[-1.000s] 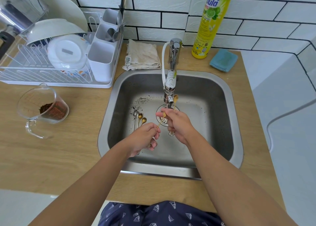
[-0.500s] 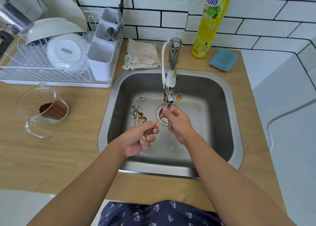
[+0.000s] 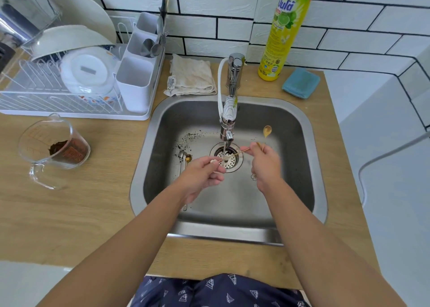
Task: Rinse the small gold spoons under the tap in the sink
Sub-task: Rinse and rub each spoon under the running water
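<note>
Two hands are held over the steel sink [image 3: 311, 167], one either side of the tap [image 3: 229, 111], from which a thin stream of water falls toward the drain strainer [image 3: 229, 160]. The left hand [image 3: 202, 174] is curled shut, its thumb and fingertips pinching one end of a thin gold spoon [image 3: 236, 154] whose stem crosses just under the spout, in the stream. The right hand [image 3: 265, 162] pinches the far end of that same stem, and is also closed on a second gold spoon [image 3: 267, 131], whose bowl stands up and away above the knuckles; its flower-shaped handle end shows below the hand. Further spoons [image 3: 185, 159], one gold-bowled and at least one silver, lie on the sink floor just left of the left hand, near a scatter of dark specks. On the wooden worktop [image 3: 93, 202] to the left stand a glass measuring jug [image 3: 50, 148] with brown dregs and a white dish rack [image 3: 76, 78]. At the far edge lie a folded cloth [image 3: 192, 78], a yellow detergent bottle [image 3: 282, 34] and a blue sponge [image 3: 301, 82].
</note>
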Demonstrator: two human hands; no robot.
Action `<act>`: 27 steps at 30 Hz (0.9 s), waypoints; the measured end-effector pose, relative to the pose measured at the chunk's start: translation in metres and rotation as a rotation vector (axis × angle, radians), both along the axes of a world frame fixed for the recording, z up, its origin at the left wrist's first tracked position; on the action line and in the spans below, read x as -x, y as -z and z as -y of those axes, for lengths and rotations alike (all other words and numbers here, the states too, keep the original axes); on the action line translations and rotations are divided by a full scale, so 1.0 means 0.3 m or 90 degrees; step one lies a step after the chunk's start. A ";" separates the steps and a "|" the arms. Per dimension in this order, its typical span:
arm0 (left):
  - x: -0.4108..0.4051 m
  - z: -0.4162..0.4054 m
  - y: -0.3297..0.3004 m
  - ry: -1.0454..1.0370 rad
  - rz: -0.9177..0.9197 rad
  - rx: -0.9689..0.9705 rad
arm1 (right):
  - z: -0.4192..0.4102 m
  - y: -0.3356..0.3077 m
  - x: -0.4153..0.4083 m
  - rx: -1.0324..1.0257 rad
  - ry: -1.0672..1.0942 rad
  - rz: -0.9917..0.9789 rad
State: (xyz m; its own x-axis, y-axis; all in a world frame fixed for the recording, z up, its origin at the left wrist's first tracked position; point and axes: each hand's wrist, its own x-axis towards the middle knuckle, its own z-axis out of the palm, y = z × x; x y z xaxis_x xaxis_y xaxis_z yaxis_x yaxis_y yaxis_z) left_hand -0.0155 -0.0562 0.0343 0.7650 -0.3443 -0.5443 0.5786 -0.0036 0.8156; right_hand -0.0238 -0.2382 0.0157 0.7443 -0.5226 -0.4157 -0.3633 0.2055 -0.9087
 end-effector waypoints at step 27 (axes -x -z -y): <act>-0.051 0.194 0.012 -0.175 -0.092 0.053 | 0.049 -0.012 0.087 -0.083 0.075 0.028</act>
State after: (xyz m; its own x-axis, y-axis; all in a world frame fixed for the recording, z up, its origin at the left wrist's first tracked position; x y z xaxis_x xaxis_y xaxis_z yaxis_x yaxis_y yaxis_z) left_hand -0.0002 -0.1145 0.0307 0.7523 -0.1833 -0.6328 0.6587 0.2314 0.7160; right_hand -0.0499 -0.2530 0.0194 0.6999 -0.5515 -0.4538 -0.2899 0.3614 -0.8862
